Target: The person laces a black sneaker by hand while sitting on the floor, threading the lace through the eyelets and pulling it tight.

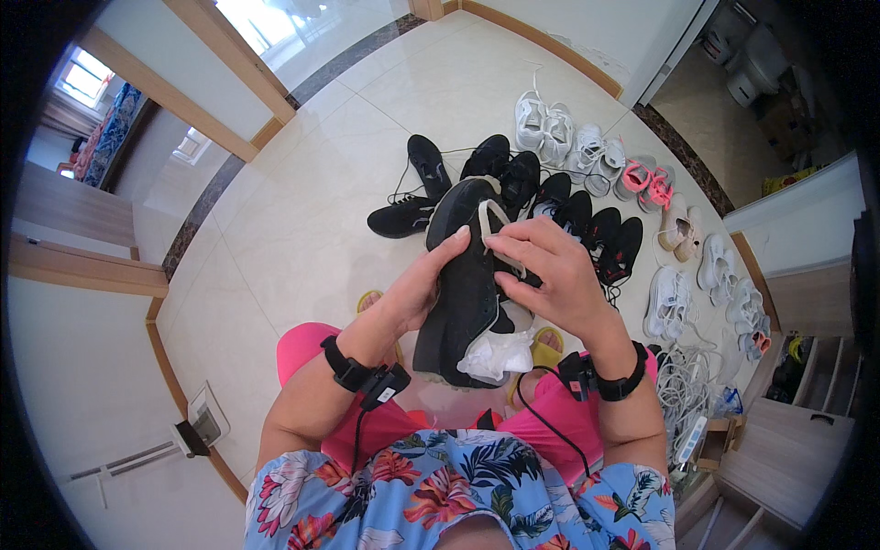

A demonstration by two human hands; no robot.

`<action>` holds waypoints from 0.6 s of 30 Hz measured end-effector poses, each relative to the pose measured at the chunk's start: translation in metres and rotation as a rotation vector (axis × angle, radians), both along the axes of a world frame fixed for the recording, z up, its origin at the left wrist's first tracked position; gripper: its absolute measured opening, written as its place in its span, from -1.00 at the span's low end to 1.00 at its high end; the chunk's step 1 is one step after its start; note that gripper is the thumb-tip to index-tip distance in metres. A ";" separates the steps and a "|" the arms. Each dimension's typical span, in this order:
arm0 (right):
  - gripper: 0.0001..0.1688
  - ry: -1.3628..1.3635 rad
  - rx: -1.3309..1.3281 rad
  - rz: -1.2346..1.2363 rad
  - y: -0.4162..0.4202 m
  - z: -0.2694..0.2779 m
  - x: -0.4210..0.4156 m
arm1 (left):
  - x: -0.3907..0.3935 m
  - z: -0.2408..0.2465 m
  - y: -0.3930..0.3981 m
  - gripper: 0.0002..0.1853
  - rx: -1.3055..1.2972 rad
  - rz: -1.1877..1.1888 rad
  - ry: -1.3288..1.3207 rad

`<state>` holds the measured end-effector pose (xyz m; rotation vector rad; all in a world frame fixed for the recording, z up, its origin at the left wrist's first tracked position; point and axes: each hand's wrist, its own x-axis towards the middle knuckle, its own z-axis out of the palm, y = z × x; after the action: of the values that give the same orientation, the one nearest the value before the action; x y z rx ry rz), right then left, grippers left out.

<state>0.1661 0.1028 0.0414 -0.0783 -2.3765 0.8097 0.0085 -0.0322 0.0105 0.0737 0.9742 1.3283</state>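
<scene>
My left hand (426,278) grips the side of a black shoe (457,302), its thumb lying along the upper near the toe. The shoe is tilted above my knees, toe pointing away from me. White crumpled stuffing (496,354), paper or plastic, bulges from its ankle opening. A cream shoelace (493,213) loops up from the front eyelets. My right hand (550,271) pinches that lace between thumb and fingers over the shoe's tongue side. Part of the lacing is hidden behind my right fingers.
Black shoes (426,168) stand on the tiled floor beyond my hands. White sneakers (543,127) and pairs with pink laces (646,182) line the right side. A coil of white cable (684,385), a power strip (691,440) and an open cabinet (790,440) are at my right.
</scene>
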 end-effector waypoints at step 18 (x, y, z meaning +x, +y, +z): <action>-0.68 0.082 -0.128 -0.150 -0.009 0.005 -0.006 | 0.007 -0.002 0.001 -0.42 0.176 0.122 0.035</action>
<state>0.1600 0.0941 0.0464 -0.2672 -2.2113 0.8745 0.0160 -0.0317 0.0083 0.1752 0.9007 1.5279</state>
